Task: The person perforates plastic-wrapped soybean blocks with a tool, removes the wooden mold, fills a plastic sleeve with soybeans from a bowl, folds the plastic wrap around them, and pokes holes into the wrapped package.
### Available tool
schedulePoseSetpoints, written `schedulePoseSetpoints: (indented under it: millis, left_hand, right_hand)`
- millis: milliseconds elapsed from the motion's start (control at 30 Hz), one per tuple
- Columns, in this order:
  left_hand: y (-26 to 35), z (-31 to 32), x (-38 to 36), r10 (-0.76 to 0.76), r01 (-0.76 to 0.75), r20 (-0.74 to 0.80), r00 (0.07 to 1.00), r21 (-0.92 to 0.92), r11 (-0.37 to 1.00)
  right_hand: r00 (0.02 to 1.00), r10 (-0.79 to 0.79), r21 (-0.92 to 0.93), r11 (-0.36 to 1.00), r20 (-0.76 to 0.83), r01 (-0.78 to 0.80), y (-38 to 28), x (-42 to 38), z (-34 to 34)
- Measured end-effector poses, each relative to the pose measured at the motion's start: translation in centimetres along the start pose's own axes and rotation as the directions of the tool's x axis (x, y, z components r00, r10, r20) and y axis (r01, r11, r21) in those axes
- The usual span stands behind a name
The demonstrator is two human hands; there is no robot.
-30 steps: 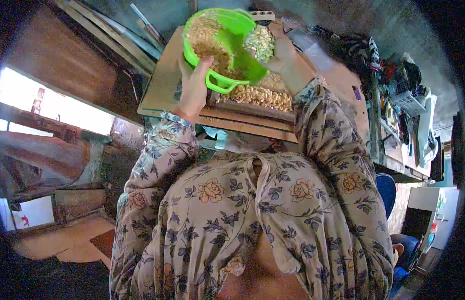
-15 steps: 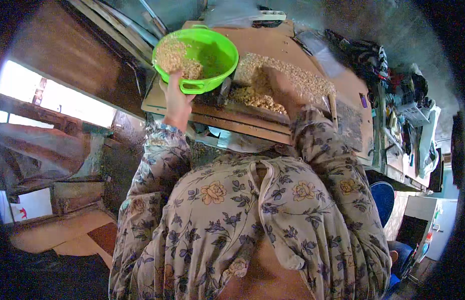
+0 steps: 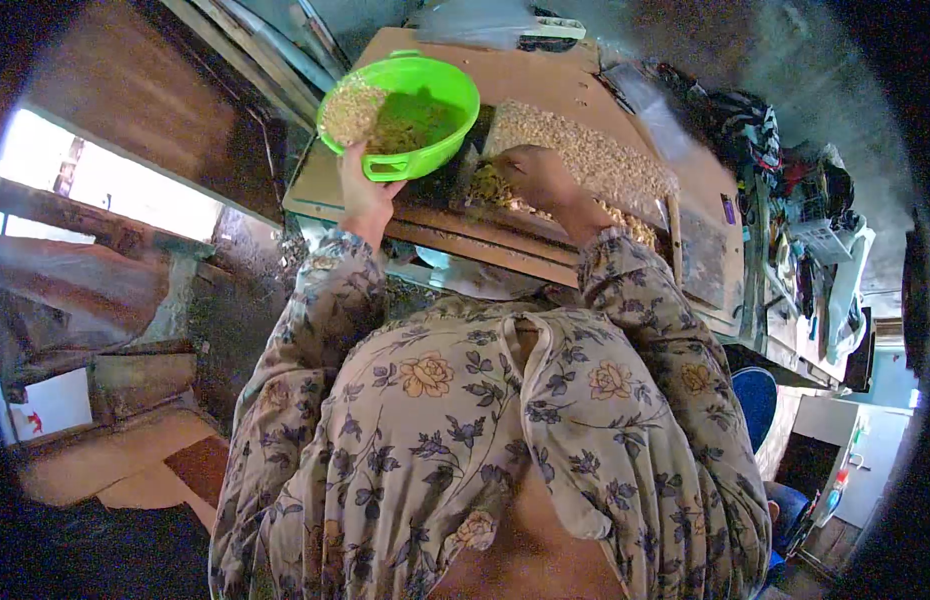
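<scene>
Just shifted right hand (image 3: 540,175) from middle of grain bed (image 3: 590,148) to its near left end, now working closer to green bowl (image 3: 463,105)

Grasping bowl at near rim with left hand (image 3: 365,190), over left part of board (image 3: 320,178) (hard to judge whether resting there)

Impossible to say whether clasping anything in right hand, with fingertips hidden behind curled knuckles

Hard to make out contents low in bowl, in shade
</scene>
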State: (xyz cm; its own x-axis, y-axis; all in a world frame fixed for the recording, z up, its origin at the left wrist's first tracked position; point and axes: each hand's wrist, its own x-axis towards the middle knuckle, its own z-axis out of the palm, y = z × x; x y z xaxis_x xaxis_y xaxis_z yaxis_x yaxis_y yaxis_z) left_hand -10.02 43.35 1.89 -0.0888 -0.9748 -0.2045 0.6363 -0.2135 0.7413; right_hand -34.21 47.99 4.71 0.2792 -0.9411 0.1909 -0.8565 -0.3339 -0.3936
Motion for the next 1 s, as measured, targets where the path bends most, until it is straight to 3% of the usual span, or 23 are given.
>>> schedulePoseSetpoints:
  millis: [133,200,233,300,367,433,467,533,633,667,733,800,833,900,933,1000]
  left_hand:
    - [-2.4,-0.9,2.6,0.022,-0.012,0.132,0.991,-0.072,0.997]
    - [-3.8,-1.2,4.0,0.077,-0.076,0.009,0.997,-0.103,0.992]
    - [-4.1,-1.4,4.5,0.107,-0.101,0.041,0.993,-0.131,0.986]
    - [-4.3,-1.7,5.2,0.124,-0.117,0.059,0.99,-0.117,0.986]
    - [-4.5,-1.5,5.2,0.144,-0.136,0.077,0.986,-0.102,0.985]
    - [-4.6,-1.0,4.8,0.255,-0.255,-0.057,0.965,0.011,0.967]
    - [-4.7,-1.4,5.2,0.256,-0.256,-0.057,0.965,0.013,0.967]
    - [-5.1,-2.0,6.1,0.42,-0.406,-0.064,0.905,0.163,0.899]
    - [-5.2,-1.5,5.5,0.35,-0.346,-0.097,0.932,0.054,0.937]
    - [-5.1,-1.2,5.2,0.35,-0.346,-0.095,0.932,0.054,0.937]
    - [-5.0,-0.8,4.7,0.374,-0.363,-0.124,0.919,0.099,0.926]
    - [-5.3,-1.6,5.3,0.356,-0.352,-0.058,0.933,0.072,0.933]
    - [-5.3,-1.6,5.3,0.338,-0.338,0.01,0.941,0.05,0.94]
    - [-4.9,-1.2,4.3,0.31,-0.311,0.025,0.95,0.038,0.95]
    - [-4.6,-0.8,3.6,0.279,-0.28,0.041,0.959,0.03,0.959]
    - [-4.0,-0.3,2.8,0.21,-0.211,0.034,0.977,0.025,0.977]
  right_hand:
    - [0.999,-0.033,-0.106,0.994,-0.042,0.029,-0.9,-0.5,0.7]
    - [0.999,-0.048,-0.23,0.972,0.002,0.048,-1.2,-0.5,0.9]
    - [0.999,-0.046,-0.232,0.972,0.001,0.045,-1.5,-0.5,1.1]
    - [0.964,-0.266,-0.233,0.937,0.003,0.26,-2.3,-0.6,1.5]
    - [0.96,-0.277,-0.209,0.938,0.03,0.278,-2.5,-0.8,2.4]
    - [0.953,-0.297,-0.182,0.936,0.056,0.302,-3.1,-1.2,2.8]
    - [0.933,-0.359,-0.228,0.91,-0.014,0.347,-3.4,-1.5,2.8]
    - [0.904,-0.419,-0.277,0.881,-0.084,0.382,-3.4,-1.7,3.1]
    - [0.881,-0.467,-0.318,0.849,-0.077,0.422,-1.4,-0.8,4.9]
    - [0.962,-0.273,-0.219,0.94,-0.023,0.262,-0.4,-0.5,5.8]
    - [0.996,-0.072,-0.13,0.988,0.053,0.078,-0.5,-0.8,4.6]
    - [0.978,-0.191,-0.324,0.923,0.08,0.206,-0.6,-1.6,1.3]
    - [0.978,-0.193,-0.326,0.922,0.082,0.209,-0.5,-2.0,0.8]
    - [0.983,-0.084,-0.235,0.971,-0.165,0.043,-0.5,-2.4,0.2]
    - [0.983,-0.084,-0.237,0.971,-0.165,0.043,-0.5,-2.2,0.0]
    - [0.987,0.136,-0.151,0.981,0.082,-0.123,-0.5,-1.8,-0.2]
